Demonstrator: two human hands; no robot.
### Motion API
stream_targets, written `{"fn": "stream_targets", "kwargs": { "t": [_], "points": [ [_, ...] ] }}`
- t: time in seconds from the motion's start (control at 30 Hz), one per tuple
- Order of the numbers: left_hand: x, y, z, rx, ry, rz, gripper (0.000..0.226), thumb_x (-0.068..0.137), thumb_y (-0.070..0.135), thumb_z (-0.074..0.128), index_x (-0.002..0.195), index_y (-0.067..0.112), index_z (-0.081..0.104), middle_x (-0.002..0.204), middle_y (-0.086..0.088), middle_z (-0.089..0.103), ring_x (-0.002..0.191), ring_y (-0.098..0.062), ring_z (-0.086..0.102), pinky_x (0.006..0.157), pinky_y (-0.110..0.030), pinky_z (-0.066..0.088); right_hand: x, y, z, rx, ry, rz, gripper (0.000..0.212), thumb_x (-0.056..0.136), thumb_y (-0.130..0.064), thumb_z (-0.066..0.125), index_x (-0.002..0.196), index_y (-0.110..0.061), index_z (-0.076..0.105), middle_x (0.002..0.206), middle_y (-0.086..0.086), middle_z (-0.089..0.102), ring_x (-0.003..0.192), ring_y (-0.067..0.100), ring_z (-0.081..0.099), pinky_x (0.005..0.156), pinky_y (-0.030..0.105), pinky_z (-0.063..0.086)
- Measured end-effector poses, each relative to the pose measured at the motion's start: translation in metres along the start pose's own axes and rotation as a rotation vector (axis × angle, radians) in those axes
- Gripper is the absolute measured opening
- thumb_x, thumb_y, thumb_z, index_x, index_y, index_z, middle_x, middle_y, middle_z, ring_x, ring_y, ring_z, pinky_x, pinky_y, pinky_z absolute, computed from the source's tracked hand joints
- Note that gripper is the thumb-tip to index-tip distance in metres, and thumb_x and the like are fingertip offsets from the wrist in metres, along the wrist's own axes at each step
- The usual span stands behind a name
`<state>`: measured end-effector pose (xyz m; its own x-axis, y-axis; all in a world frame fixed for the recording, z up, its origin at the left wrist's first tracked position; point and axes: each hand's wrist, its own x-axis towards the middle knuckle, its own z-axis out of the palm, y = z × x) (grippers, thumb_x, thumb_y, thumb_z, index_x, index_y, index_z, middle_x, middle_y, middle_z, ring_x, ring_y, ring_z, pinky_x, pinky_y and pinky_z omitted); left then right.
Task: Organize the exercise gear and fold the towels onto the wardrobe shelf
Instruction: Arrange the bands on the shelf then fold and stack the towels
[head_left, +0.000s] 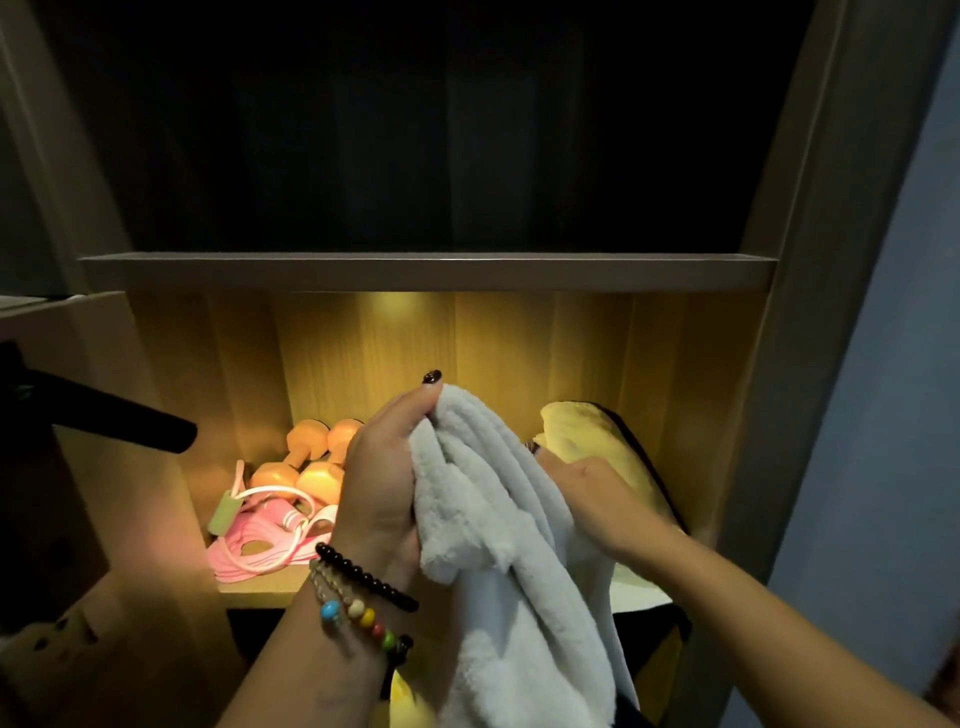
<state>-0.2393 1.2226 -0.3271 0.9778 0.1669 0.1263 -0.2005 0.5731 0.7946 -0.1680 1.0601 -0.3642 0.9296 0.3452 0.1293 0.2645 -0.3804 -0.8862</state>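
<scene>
A fluffy white towel (498, 519) hangs bunched between both hands in front of the lit wardrobe shelf (254, 587). My left hand (379, 478) grips its upper edge, fingers curled round the fabric. On the towel's right side my right hand (597, 499) holds it, its fingertips hidden in the folds. A yellow towel with a dark border (613, 447) lies on the shelf behind my right hand. At the shelf's left lie two orange dumbbells (306, 462) and a pink resistance band with white cords (260, 535).
An upper shelf board (426, 270) runs across above the lit compartment, with a dark space over it. A black handle-like bar (114, 415) sticks in from the left. The wardrobe's side panel (779, 364) and a blue wall (893, 415) stand at the right.
</scene>
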Motion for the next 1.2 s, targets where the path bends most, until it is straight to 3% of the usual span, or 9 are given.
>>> {"fn": "stream_targets", "kwargs": {
  "t": [0.13,0.3,0.5,0.63,0.73,0.8,1.0,1.13,1.2],
  "points": [
    [-0.009,0.002,-0.024,0.111,0.070,0.095,0.020,0.081,0.028,0.069,0.076,0.010,0.062,0.073,-0.009,0.058,0.076,-0.024,0.057,0.072,-0.036,0.047,0.011,0.020,-0.008,-0.035,0.192,0.017,0.048,0.094,-0.033,0.053,0.054,-0.013,0.039,0.053,0.003,0.029,0.053,0.017,0.027,0.058,0.030,0.023],
    [-0.014,0.002,-0.037,0.580,0.194,0.420,0.019,0.077,0.019,0.075,0.062,0.012,0.067,0.061,0.001,0.065,0.059,-0.010,0.058,0.057,-0.023,0.047,0.032,-0.034,-0.050,-0.036,0.504,-0.330,0.047,0.090,-0.016,0.060,0.046,-0.009,0.044,0.047,0.004,0.031,0.047,0.015,0.029,0.054,0.025,0.029],
    [0.001,0.011,-0.010,0.890,0.297,0.675,0.011,0.073,0.039,0.079,0.074,0.032,0.071,0.075,0.020,0.068,0.081,0.006,0.061,0.068,-0.016,0.044,0.034,-0.148,-0.089,-0.213,0.589,-0.763,0.051,0.089,-0.016,0.062,0.042,-0.020,0.045,0.042,-0.004,0.038,0.040,0.004,0.040,0.047,0.008,0.031],
    [0.005,0.031,0.019,0.916,0.113,0.677,0.048,0.072,0.055,0.065,0.117,0.043,0.055,0.109,0.039,0.051,0.102,0.028,0.045,0.080,-0.003,0.039,0.019,-0.188,-0.086,-0.251,0.393,-0.751,0.051,0.091,-0.019,0.063,0.043,-0.018,0.046,0.043,-0.003,0.037,0.037,0.002,0.037,0.043,0.007,0.029],
    [-0.007,0.027,0.031,0.864,-0.243,0.507,0.045,0.076,0.052,0.066,0.117,0.034,0.061,0.113,0.019,0.067,0.108,0.003,0.060,0.086,-0.017,0.049,0.002,-0.175,-0.067,-0.174,0.226,-0.646,0.049,0.090,-0.022,0.065,0.045,-0.015,0.047,0.044,-0.004,0.037,0.037,0.001,0.035,0.042,0.008,0.030],
    [-0.017,0.010,0.032,0.825,-0.309,0.488,0.032,0.080,0.039,0.066,0.106,0.021,0.069,0.104,0.006,0.073,0.098,-0.011,0.067,0.082,-0.024,0.053,-0.010,-0.155,-0.053,-0.107,0.145,-0.571,0.044,0.089,-0.028,0.066,0.052,-0.009,0.050,0.048,0.001,0.037,0.042,0.004,0.035,0.044,0.012,0.031],
    [-0.041,-0.028,0.010,0.395,0.083,0.442,0.018,0.094,0.012,0.055,0.081,0.010,0.067,0.077,-0.009,0.065,0.071,-0.022,0.061,0.064,-0.034,0.050,-0.029,-0.074,-0.021,0.002,0.076,-0.266,0.056,0.093,-0.055,0.047,0.056,-0.014,0.045,0.054,0.004,0.032,0.050,0.015,0.028,0.049,0.026,0.021],
    [-0.052,-0.047,-0.017,0.167,0.240,0.329,0.013,0.092,0.011,0.056,0.085,0.011,0.067,0.089,-0.023,0.066,0.084,-0.035,0.064,0.079,-0.048,0.051,-0.042,-0.010,0.013,0.058,-0.075,-0.283,0.053,0.088,-0.057,0.040,0.052,-0.021,0.024,0.050,-0.006,0.019,0.045,0.007,0.015,0.046,0.022,0.013],
    [-0.051,-0.056,-0.043,0.059,0.324,0.276,0.010,0.088,0.014,0.060,0.091,0.009,0.067,0.104,-0.028,0.066,0.098,-0.043,0.065,0.088,-0.057,0.051,-0.045,0.022,0.019,0.171,-0.170,-0.260,0.050,0.088,-0.049,0.047,0.055,-0.015,0.032,0.052,-0.007,0.022,0.047,0.006,0.017,0.050,0.025,0.012]
  ]
}}
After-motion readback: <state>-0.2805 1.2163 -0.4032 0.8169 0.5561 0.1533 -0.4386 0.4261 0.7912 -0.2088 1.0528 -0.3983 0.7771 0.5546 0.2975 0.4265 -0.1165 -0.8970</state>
